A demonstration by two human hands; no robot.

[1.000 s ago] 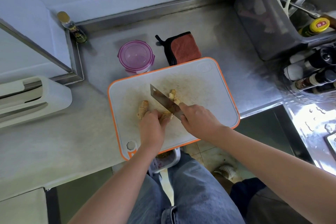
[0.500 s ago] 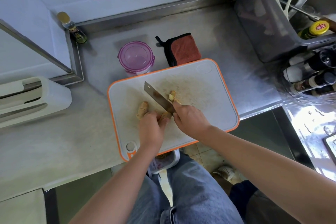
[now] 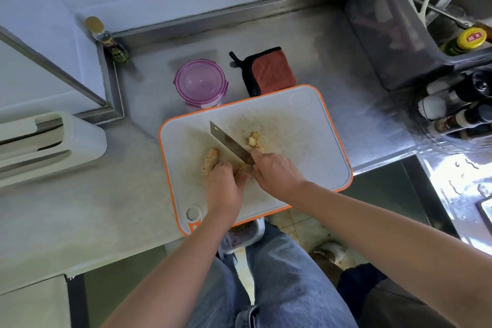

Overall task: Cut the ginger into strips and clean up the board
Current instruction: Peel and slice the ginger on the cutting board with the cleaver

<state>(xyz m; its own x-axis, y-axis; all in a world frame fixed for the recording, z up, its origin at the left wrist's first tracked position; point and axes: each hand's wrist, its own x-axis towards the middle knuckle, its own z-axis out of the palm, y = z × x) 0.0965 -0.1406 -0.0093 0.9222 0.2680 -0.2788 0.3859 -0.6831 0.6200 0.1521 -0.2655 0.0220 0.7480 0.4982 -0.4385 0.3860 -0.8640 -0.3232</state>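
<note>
Observed at centre of frame: the cutting board (image 3: 314, 157), white with an orange rim, carries all the ginger.

The main ginger (image 3: 210, 159) lies left of centre on the board. Its long axis runs from upper right to lower left, and its lower end passes under the left hand (image 3: 225, 189). That hand's fingers are curled down over the root and pin it to the board. A knob of the same root shows between the two hands.

The right hand (image 3: 277, 173) is closed round the handle of the knife (image 3: 229, 141); the handle itself is hidden inside the fist. The blade points away from the hand toward the upper left of the frame and runs roughly across the root's long axis, just right of the exposed lobe.

A few cut pieces (image 3: 254, 140) sit right of the blade, apart from the main root.

Assessment: cutting is at an early stage, and no strips are visible. The uncut bulk lies left of the blade, on the holding hand's side. The next cut therefore turns on the blade meeting the root close beside the left fingertips, which calls for care.
</note>
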